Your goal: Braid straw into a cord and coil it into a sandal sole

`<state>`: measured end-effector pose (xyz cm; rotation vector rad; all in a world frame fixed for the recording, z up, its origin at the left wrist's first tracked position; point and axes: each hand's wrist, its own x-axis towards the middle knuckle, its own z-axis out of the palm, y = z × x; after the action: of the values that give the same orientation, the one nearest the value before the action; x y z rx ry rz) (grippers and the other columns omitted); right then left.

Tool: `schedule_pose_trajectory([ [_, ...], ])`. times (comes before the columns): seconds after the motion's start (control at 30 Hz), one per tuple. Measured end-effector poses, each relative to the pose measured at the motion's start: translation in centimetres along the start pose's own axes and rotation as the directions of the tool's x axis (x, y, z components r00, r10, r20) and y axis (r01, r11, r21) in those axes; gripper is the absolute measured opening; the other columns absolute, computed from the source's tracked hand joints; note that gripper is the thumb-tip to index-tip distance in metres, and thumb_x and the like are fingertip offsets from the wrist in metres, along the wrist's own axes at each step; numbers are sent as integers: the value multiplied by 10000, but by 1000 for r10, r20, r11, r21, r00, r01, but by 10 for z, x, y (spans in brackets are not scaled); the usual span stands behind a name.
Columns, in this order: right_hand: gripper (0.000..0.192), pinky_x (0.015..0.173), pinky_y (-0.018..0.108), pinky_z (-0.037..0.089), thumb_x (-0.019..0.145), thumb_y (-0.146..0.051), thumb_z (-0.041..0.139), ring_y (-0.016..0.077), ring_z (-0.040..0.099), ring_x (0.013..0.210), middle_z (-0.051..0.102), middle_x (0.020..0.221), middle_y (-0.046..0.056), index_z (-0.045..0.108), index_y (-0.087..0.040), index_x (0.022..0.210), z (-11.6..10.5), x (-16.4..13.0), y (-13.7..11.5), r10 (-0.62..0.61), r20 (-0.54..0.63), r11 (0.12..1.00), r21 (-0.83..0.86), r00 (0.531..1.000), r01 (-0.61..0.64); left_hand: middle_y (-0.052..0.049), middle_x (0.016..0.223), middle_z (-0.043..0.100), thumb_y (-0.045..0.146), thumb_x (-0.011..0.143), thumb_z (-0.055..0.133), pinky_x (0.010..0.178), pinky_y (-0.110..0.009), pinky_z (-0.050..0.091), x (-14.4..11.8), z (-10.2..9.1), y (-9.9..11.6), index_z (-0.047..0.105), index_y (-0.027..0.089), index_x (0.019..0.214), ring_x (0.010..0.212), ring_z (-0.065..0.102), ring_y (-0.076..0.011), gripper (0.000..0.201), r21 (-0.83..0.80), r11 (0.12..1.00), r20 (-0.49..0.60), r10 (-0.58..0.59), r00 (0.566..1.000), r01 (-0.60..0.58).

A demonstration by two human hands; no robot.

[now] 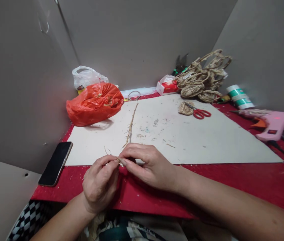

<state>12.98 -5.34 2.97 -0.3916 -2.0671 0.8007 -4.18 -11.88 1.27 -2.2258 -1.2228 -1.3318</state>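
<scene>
My left hand (pixel 101 182) and my right hand (pixel 150 165) meet fingertip to fingertip over the near edge of the white board (pixel 227 140). Both are closed in a pinch on a thin straw-coloured strand (pixel 119 160), mostly covered by the fingers. One fine end curls up beyond the left fingers. Just past the hands, a long thin stem (pixel 131 126), wrapped in brown fibre with short ends sticking out, lies on the board. Whether it joins the pinched strand I cannot tell.
An orange plastic bag (pixel 94 103) stands at the left, a phone (pixel 56 164) nearer. Red-handled scissors (pixel 199 113) lie by a small rope coil (pixel 185 108). Behind are a rope bundle (pixel 199 78) and a tissue pack (pixel 167 86). A pink glue gun (pixel 273 124) lies at the right.
</scene>
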Motion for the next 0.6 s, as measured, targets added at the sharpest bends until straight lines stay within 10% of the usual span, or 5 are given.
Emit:
schedule_pose_trajectory([
  [0.6,147,719,302,525,898,-119,486,164,607,800,658,851,82,587,-150,1000,5,-5,6,-186,-24,955,-242,982,174,-10,837,684,32,780,623,735,-219,510,0,4,4,629,181,938,765,642,-113,217,-127,958,12,-259,966,259],
])
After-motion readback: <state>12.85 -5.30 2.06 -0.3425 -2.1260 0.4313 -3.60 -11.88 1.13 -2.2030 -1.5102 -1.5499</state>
